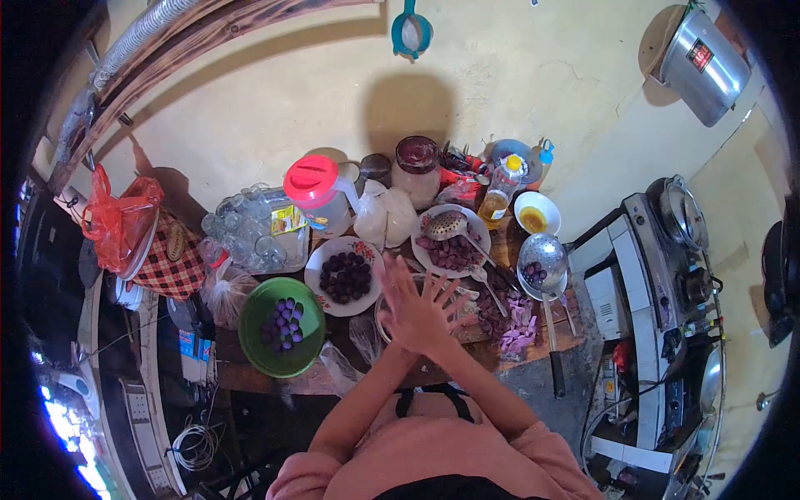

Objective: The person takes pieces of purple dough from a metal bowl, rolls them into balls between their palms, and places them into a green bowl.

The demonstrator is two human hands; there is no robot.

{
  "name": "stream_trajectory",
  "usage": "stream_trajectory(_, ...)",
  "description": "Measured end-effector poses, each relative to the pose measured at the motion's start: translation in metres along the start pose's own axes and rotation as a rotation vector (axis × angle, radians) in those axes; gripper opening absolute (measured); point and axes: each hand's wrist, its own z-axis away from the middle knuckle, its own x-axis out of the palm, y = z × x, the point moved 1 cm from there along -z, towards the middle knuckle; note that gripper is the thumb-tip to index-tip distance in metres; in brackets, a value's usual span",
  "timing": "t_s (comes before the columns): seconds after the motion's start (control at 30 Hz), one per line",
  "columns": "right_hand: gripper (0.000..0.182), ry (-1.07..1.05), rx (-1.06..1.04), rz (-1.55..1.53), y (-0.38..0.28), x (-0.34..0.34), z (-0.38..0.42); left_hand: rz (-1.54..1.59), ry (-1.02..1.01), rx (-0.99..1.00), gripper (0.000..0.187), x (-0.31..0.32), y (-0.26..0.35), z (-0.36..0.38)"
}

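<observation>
My right hand (410,312) and my left hand (444,302) are pressed together and overlap, the palms crossed, fingers stretched and spread. Neither seems to hold anything. Beneath them is a bowl (381,322), mostly hidden, so its contents cannot be made out. Left of the hands stands a flowered plate (314,290) of dark round balls (346,277). A green basin (254,354) holds purple balls (283,323). Beyond my fingers a white plate (477,227) carries purple chunks (450,253) and a slotted spoon (447,223). Purple peelings (518,325) lie to the right.
A long-handled skimmer (543,254) with a few balls rests on a bowl at right. Behind are a red-lidded pitcher (321,200), white bags (385,215), a jar (416,175) and an oil bottle (500,196). Glasses (250,225) stand left; a stove (654,275) is right.
</observation>
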Motion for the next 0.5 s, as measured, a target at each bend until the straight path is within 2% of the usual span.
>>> stream_trajectory(0.07,0.067,-0.019,-0.143,-0.105,0.0,-0.012,-0.003,0.025,-0.039,0.033,0.072,-0.014,0.006,0.001)
stream_trajectory(0.13,0.066,-0.315,-0.111,-0.189,0.022,0.015,0.01,0.071,0.141,0.0,0.073,-0.012,0.015,0.002)
stream_trajectory(0.23,0.071,-0.05,0.17,-0.558,0.027,0.019,-0.011,-0.171,0.296,0.112,0.078,0.027,-0.01,-0.007)
stream_trajectory(0.3,0.068,-0.286,-0.001,-0.324,0.011,0.013,0.002,-0.043,-0.066,0.108,0.074,-0.004,-0.011,0.0)
stream_trajectory(0.37,0.068,-0.484,-0.066,-0.186,0.01,0.01,0.006,0.027,-0.053,0.067,0.074,-0.015,0.002,0.003)
stream_trajectory(0.43,0.07,-0.652,-0.034,-0.148,0.023,0.007,0.005,0.034,0.335,-0.001,0.077,-0.006,0.021,-0.002)
stream_trajectory(0.5,0.068,-0.278,0.061,-0.297,0.034,0.016,-0.005,-0.127,0.318,0.004,0.078,0.021,0.001,-0.003)
